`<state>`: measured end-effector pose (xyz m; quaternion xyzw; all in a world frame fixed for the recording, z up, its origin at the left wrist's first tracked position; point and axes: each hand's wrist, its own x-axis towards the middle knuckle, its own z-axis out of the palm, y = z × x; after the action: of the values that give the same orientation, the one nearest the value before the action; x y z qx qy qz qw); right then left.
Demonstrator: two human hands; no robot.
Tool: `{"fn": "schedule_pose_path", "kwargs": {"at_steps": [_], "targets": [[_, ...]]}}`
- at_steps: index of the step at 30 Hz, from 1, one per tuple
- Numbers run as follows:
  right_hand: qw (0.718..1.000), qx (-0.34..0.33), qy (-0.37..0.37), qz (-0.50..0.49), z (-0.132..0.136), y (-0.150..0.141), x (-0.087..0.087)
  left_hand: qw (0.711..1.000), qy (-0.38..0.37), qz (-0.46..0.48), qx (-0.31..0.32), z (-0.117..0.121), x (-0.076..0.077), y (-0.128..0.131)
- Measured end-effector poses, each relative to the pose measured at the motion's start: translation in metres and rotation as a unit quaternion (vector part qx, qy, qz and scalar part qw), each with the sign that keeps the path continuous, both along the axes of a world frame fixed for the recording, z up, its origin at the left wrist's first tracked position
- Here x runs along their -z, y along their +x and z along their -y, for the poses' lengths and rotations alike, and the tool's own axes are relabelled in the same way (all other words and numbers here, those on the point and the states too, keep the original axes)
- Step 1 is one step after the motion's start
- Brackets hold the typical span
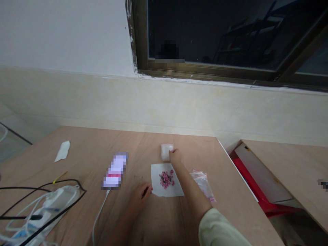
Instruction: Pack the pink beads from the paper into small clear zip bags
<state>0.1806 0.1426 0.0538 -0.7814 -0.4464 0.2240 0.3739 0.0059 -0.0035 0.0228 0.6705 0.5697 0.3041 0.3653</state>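
Note:
Near the back of the table, my right hand [175, 157] is closed on the right edge of a small plastic bag [166, 152] with whitish contents. In front of it lies a white sheet of paper [156, 174], which bears a cluster of small pink and dark pieces [166, 179]; whether they are loose or printed I cannot tell. My right forearm crosses the sheet's right edge. At the sheet's left edge is my left hand [140, 197], its fingers curled and thumb and finger together. Anything pinched between them is hidden.
Right of my forearm lies a clear plastic bag [203, 184] with some pink bits. On the left are a phone [115, 170] on a white cable, a white scrap [63, 151], and a power strip [60, 201] among tangled cords. A red object [252, 188] sits beyond the table's right edge.

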Motion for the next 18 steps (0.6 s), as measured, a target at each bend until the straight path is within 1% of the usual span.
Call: {"fn": "schedule_pose_path", "kwargs": {"at_steps": [3, 5, 7, 10, 12, 13, 15, 18], "targets": [[0.999, 0.015, 0.012, 0.042, 0.017, 0.008, -0.002, 1.0, -0.002, 0.003, 0.001, 0.001, -0.005, 0.0], [0.997, 0.018, 0.019, 0.076, 0.04, 0.02, -0.005, 1.0, -0.002, 0.006, 0.0, 0.001, -0.008, 0.0], [0.985, 0.03, 0.019, 0.17, 0.071, 0.037, -0.007, 1.0, -0.008, 0.005, -0.006, 0.002, -0.009, 0.0], [0.963, 0.047, -0.03, 0.265, 0.12, 0.058, -0.003, 1.0, -0.019, 0.006, -0.002, 0.001, -0.007, 0.0], [0.945, 0.079, -0.083, 0.305, 0.147, 0.069, 0.004, 1.0, -0.02, 0.008, 0.004, 0.0, -0.004, 0.0], [0.942, 0.075, -0.108, 0.309, 0.157, 0.072, 0.009, 1.0, -0.02, 0.008, 0.005, 0.0, -0.003, 0.0], [0.943, 0.055, -0.122, 0.303, 0.169, 0.077, 0.016, 1.0, -0.019, 0.008, 0.003, -0.001, -0.001, 0.0], [0.955, 0.024, -0.098, 0.281, 0.174, 0.082, 0.021, 1.0, -0.022, 0.002, -0.003, 0.0, 0.0, 0.0]]}}
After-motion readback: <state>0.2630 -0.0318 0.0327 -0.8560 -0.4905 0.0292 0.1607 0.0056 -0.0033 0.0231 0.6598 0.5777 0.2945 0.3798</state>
